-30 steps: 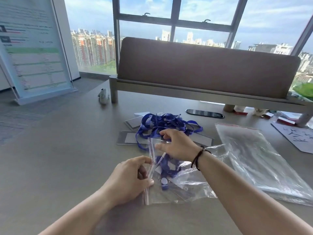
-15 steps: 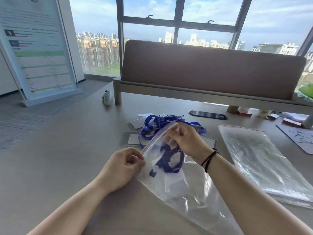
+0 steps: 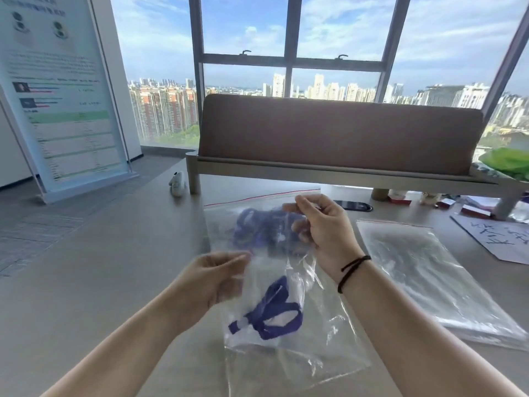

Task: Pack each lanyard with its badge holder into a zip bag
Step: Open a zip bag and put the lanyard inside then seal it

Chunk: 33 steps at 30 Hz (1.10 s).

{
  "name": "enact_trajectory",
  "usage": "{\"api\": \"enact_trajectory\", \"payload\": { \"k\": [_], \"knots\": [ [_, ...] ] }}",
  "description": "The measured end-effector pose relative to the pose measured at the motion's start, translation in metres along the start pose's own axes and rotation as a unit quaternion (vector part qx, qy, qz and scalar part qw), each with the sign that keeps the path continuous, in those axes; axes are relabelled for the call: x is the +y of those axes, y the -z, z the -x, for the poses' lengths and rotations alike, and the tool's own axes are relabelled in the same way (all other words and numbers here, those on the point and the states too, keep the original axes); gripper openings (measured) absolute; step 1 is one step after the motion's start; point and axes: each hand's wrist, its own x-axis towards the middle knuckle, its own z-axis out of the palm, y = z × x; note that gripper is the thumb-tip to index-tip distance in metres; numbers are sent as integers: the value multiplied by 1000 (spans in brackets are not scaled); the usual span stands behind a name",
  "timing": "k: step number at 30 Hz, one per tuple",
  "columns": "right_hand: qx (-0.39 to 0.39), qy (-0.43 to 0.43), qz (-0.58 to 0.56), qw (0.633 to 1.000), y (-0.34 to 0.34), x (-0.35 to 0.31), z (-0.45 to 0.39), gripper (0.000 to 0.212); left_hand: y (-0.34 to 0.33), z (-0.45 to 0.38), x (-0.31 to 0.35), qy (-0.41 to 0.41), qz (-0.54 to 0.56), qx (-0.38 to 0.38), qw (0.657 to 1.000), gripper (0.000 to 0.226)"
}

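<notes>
— While you hold it up like this, where do your hands sit on the zip bag [image 3: 274,282]?

— Your right hand [image 3: 326,233] is clenched on the bag's upper right edge, thumb and fingertips pinching the plastic just below the red zip line [image 3: 257,197]. Your left hand [image 3: 211,279] pinches the left edge lower down, about mid-height. The bag hangs between them, off the counter [image 3: 100,267], mouth up and away from you, closed end sagging toward your body.

— And the lanyard?

— The blue lanyard [image 3: 272,316] has settled low in the bag, below both hands and nearer your left. Something pale sits with it, likely the badge holder, but I can't tell for certain through the plastic.

— What does the next move depend on?

— On the zip line. It runs left to right across the top, rising slightly toward your right hand, which is far closer to it. Your left hand is well below it. I'd judge sealing needs your left hand to move up to the far left corner, so you can press along the strip between the two.

— Anything behind it?

— More blue lanyards [image 3: 263,227] lie on the counter beyond, seen blurred through the bag. A stack of empty bags [image 3: 429,282] lies to your right.
</notes>
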Motion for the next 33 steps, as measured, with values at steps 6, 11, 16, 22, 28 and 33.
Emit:
{"api": "enact_trajectory", "payload": {
  "k": [6,11,16,22,28,33],
  "knots": [
    [74,39,88,993,14,-2,3,15,2,2,2,-1,36,54,998,31],
    [58,56,37,996,3,-24,7,11,14,12,48,-105,-72,47,991,30],
    [-13,97,0,995,-9,-41,4,28,19,17,74,-125,-61,71,988,28],
    [-163,-68,39,983,-12,13,27,36,37,15,64,-110,14,69,991,27],
    [-126,-71,24,989,-21,15,22,25,66,20,36,-16,-46,32,998,52],
    [-89,-101,32,990,-33,29,17,26,74,15,-4,55,-23,92,994,23]
  ]
}}
